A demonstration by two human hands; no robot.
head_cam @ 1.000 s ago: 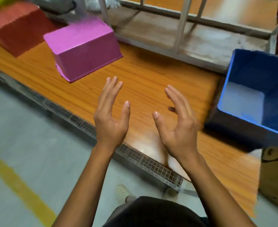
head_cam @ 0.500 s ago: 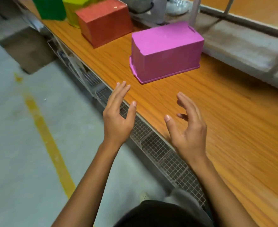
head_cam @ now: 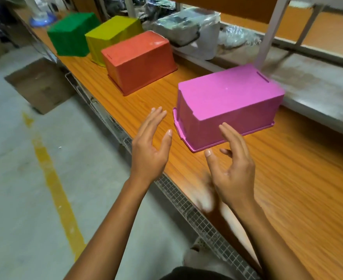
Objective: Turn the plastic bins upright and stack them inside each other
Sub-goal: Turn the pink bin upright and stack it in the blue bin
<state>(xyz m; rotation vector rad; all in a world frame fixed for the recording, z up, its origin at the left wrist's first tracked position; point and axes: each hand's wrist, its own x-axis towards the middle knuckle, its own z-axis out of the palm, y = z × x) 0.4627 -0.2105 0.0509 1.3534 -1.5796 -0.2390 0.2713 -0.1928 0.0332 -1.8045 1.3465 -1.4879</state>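
Observation:
A pink plastic bin [head_cam: 227, 104] lies upside down on the orange wooden table [head_cam: 287, 178], closest to me. Behind it to the left stand a red bin [head_cam: 138, 61], a yellow bin [head_cam: 110, 35] and a green bin [head_cam: 71, 33], all upside down in a row. My left hand [head_cam: 150, 150] hovers open just left of the pink bin's near corner. My right hand [head_cam: 231, 168] is open in front of the bin's long side, fingers apart. Neither hand touches the bin.
A wire mesh strip [head_cam: 196, 215] runs along the table's front edge. Plastic-wrapped bundles [head_cam: 190, 31] and a grey metal frame post [head_cam: 271, 31] stand behind the bins. A flat cardboard sheet [head_cam: 39, 85] and a yellow line [head_cam: 53, 184] lie on the concrete floor at left.
My view has swung left, away from the upright blue bin, which is out of sight. Both open hands have come closer to the pink bin.

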